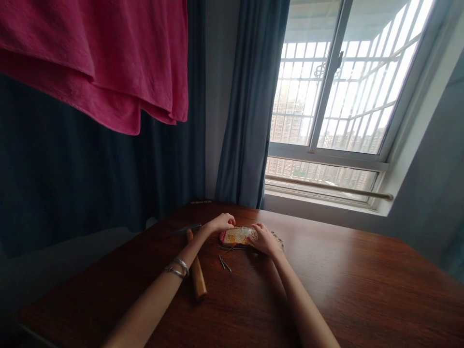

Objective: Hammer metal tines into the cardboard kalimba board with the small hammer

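Observation:
My right hand grips the right end of a small packet printed in red, yellow and a speckled pattern, thumb in front and fingers behind. My left hand is at the packet's back left edge, its fingers curled inward; whatever they may hold is hidden. Several thin metal nails lie on the table in front of the packet. A hammer with a wooden handle rests under my left forearm, its dark head partly hidden. Beyond my right hand shows a row of short dark prongs, too small to name.
The dark brown wooden table has its far edge by the wall and window. Blue curtains hang behind it. A pink cloth hangs at upper left. A small pale strip lies at the far corner.

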`<state>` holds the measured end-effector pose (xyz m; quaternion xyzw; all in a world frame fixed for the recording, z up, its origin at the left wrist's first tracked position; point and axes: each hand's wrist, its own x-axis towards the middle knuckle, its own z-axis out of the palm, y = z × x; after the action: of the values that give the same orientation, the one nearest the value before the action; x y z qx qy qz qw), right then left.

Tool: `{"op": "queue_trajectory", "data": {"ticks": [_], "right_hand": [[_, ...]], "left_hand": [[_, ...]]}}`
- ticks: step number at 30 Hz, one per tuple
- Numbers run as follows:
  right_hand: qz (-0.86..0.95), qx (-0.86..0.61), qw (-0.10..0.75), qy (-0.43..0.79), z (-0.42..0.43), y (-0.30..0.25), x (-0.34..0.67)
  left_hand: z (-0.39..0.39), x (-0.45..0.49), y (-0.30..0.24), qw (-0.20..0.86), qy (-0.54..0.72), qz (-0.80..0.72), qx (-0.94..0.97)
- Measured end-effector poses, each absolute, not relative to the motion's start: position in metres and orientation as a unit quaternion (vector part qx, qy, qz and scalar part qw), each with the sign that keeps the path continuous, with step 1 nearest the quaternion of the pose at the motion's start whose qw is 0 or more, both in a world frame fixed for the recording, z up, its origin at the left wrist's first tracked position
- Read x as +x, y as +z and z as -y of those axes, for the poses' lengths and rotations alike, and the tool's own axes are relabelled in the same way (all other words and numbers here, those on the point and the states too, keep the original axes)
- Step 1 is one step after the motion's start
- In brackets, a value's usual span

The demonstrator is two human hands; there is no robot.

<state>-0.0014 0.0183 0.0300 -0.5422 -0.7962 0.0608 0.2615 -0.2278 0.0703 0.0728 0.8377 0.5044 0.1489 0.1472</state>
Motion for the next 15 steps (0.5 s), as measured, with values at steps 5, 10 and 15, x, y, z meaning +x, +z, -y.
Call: {"op": "queue_trajectory", "data": {"ticks": [5,10,15], "right_hand": [[0.800,-0.548,0.244,0.008,-0.018,0.011,-0.002],[0.802,-0.536,0.262,-0.013,-0.022,0.002,0.001],[0.795,-0.540,0.275,-0.017,-0.023,-0.002,0.001]], "left_hand": [[-0.068,-0.217,0.069,0.145,0.168,-0.477,0.850],[-0.069,-0.192,0.055,0.130,0.192,-0.434,0.871],[-0.088,-0.173,0.038,0.140,0.149,-0.475,0.856]]}}
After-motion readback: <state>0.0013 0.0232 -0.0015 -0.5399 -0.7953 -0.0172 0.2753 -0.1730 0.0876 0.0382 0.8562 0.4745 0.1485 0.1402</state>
